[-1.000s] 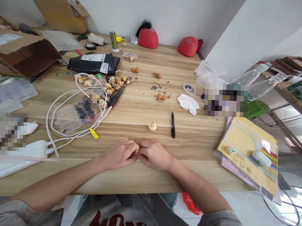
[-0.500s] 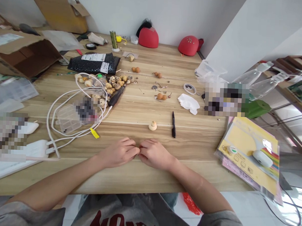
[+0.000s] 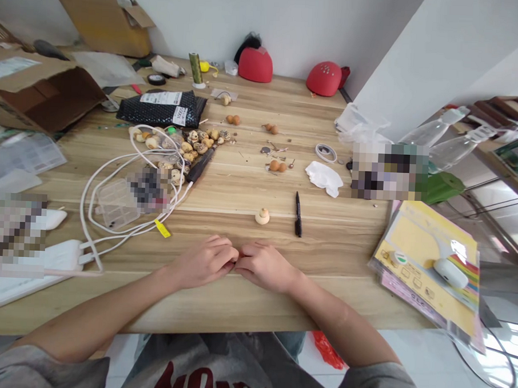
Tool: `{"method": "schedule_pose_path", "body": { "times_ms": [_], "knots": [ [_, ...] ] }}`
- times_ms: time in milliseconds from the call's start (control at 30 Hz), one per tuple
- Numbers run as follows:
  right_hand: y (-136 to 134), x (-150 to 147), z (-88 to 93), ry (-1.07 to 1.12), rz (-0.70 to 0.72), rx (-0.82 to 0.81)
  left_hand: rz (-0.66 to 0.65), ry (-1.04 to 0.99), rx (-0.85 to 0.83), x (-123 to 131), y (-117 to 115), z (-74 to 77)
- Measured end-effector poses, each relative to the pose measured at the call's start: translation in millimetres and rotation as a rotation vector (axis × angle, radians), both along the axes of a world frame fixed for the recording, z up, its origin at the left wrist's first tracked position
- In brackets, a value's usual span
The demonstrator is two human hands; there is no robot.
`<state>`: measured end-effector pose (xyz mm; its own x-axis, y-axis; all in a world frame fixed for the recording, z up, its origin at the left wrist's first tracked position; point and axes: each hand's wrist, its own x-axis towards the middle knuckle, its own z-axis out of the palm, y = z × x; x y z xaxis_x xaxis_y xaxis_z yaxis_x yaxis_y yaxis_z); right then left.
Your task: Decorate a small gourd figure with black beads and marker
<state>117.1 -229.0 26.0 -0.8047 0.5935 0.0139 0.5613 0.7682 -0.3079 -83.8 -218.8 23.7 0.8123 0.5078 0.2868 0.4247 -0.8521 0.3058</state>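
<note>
Close to the table's front edge, my left hand [image 3: 207, 262] and my right hand [image 3: 267, 266] meet, fingertips pinched together. Whatever sits between the fingers, if anything, is hidden by them. Just beyond my right hand stands a small pale gourd [image 3: 262, 216], round with a little knob on top. To its right lies a black marker pen [image 3: 299, 214]. Farther back are brown mini gourds [image 3: 278, 165], with small metal bits [image 3: 280, 150] scattered near them.
On the left, white cables [image 3: 86, 192] loop around a clear compartment box [image 3: 116, 205] and a pile of speckled mini gourds [image 3: 196, 142]. A roll of tape [image 3: 325, 152] and white tissue [image 3: 324, 178] lie right of centre. A yellow packet [image 3: 415, 241] carries a white mouse [image 3: 451, 272].
My fingers have shifted slightly against each other, the left thumb and right fingertips changing position. The things on the table stay where they were.
</note>
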Motion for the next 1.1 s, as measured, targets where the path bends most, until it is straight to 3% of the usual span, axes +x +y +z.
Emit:
{"method": "schedule_pose_path", "body": {
  "times_ms": [333, 1100],
  "knots": [
    [0.3, -0.3, 0.0, -0.02, -0.019, 0.0, 0.042, 0.025, -0.197, 0.8, -0.3, 0.6],
    [1.1, 0.6, -3.4, 0.0, -0.022, -0.039, 0.026, 0.0, -0.163, 2.2, -2.1, -0.9]
  ]
}}
